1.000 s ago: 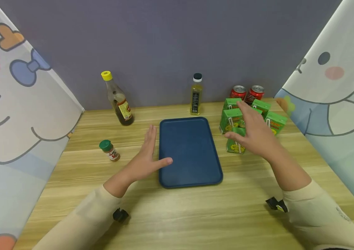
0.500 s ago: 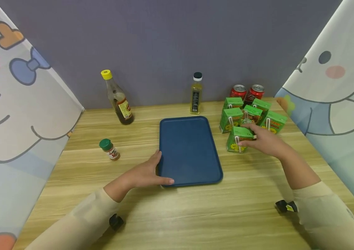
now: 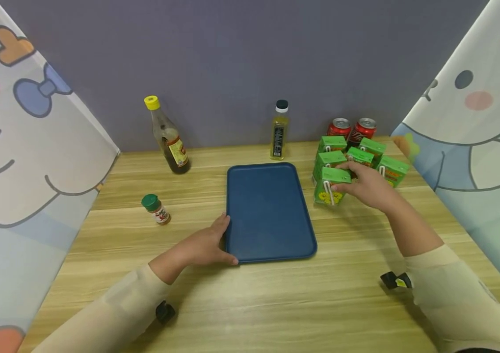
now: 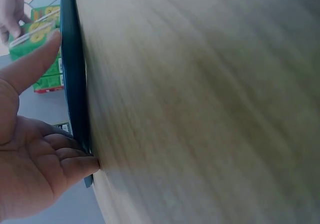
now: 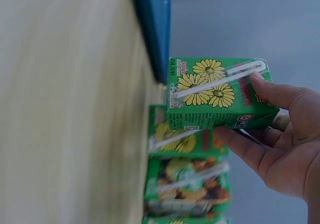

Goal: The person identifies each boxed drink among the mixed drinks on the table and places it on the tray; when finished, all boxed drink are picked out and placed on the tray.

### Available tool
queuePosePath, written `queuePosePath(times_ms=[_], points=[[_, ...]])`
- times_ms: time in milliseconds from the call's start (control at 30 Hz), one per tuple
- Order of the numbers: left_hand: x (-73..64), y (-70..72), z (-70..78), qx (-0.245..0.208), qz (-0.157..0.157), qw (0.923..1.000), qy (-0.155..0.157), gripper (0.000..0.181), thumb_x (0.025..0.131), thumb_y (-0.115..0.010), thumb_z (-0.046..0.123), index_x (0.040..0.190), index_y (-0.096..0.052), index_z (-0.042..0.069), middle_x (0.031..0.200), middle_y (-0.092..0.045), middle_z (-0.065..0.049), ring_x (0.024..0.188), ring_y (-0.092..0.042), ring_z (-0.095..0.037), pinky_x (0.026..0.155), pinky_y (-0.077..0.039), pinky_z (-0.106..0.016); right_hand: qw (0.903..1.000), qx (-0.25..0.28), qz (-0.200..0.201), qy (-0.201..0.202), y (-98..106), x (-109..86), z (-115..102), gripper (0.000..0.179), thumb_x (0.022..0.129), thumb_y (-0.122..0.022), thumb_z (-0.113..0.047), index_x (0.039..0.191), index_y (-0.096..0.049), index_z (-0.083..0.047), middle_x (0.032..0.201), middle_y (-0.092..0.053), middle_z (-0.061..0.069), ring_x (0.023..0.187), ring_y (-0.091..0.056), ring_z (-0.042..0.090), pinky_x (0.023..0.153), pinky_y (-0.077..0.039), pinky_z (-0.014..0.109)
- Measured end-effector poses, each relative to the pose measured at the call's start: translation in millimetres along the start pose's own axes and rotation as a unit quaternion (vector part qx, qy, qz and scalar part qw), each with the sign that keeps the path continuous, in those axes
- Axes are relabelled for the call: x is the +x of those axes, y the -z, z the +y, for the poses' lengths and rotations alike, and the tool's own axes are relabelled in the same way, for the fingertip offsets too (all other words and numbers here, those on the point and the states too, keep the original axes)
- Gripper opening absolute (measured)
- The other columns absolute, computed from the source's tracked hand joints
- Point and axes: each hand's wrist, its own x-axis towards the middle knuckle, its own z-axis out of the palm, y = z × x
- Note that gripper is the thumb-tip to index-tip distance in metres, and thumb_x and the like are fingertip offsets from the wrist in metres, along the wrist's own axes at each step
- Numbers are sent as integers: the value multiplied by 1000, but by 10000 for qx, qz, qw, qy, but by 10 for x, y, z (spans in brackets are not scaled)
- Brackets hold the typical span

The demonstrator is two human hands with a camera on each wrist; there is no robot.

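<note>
My right hand [image 3: 370,187] pinches a green drink carton [image 3: 330,191] with yellow flowers and a white straw on its side, thumb on one face and fingers on the opposite one. In the right wrist view this carton [image 5: 217,92] is held clear of the table, above other green cartons [image 5: 187,181]. The left hand [image 3: 205,245] lies at the near left corner of a dark blue tray [image 3: 272,211], its thumb at the front rim and fingers along the left side. Seen from the left wrist, the fairly straight fingers [image 4: 75,169] touch the tray's edge.
Several more green cartons [image 3: 393,171] stand at the back right, before two red cans [image 3: 339,128]. An oil bottle [image 3: 278,132] is behind the tray. At left are a yellow-capped dark sauce bottle [image 3: 174,147] and a green-lidded spice jar [image 3: 157,210].
Both hands have come down from above the table. The left has settled on the tray's corner; the right has taken hold of the front carton and lifted it slightly.
</note>
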Motion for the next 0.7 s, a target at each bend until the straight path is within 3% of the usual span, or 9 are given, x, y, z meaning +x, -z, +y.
queuePosePath(times_ms=[200, 433, 700], points=[[-2, -10, -8, 54, 56, 10000, -60, 120, 77, -81, 48, 157, -6, 3, 165, 0, -14, 152, -9, -28, 120, -21, -46, 9999, 84, 45, 132, -18, 175, -283, 77, 86, -65, -62, 143, -46, -15, 142, -50, 19, 128, -46, 42, 98, -40, 61], [14, -30, -21, 172, 138, 9997, -61, 118, 77, -81, 48, 158, -8, 3, 165, -3, -14, 151, -13, -28, 120, -22, -45, 9985, 493, 51, 221, -214, 487, -590, 72, 87, -67, -57, 143, -47, -17, 123, -59, 11, 98, -58, 29, 78, -47, 45], [-1, -18, 4, 313, 93, 9994, -64, 116, 77, -80, 50, 157, -10, 3, 165, -4, -15, 151, -13, -28, 120, -22, -45, 9942, 954, 77, 485, -580, 883, -891, 61, 89, -71, -41, 140, -49, -17, 127, -59, 10, 113, -56, 29, 86, -47, 46]])
